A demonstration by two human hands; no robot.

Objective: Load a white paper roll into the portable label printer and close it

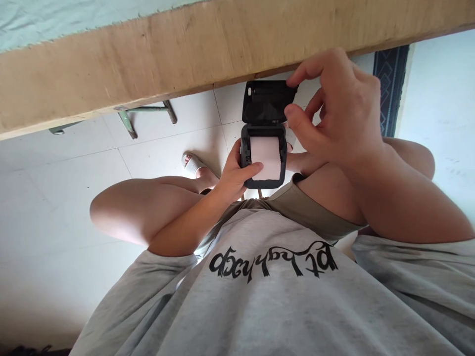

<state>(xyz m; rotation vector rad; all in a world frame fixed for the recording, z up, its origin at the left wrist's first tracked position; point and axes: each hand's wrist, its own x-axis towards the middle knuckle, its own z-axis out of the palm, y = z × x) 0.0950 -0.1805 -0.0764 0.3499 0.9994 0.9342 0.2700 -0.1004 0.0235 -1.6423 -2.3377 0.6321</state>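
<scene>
A small black label printer (pixel 245 180) with its cover (pixel 265 101) swung up is held above my lap. Inside its bay lies a white paper roll (pixel 267 148). My left hand (pixel 237 173) wraps around the printer's left side, the thumb resting on the paper. At the raised cover's right edge is my right hand (pixel 334 104), with thumb and forefinger at its corners and the other fingers curled. The printer's underside and my left fingers behind it are hidden.
Just beyond the printer runs the wooden table edge (pixel 185 49), with a pale green cloth (pixel 74 20) on top. Green metal legs (pixel 128 123) stand beneath it on the tiled floor (pixel 74 198). A dark patterned strip (pixel 391 89) is at the right.
</scene>
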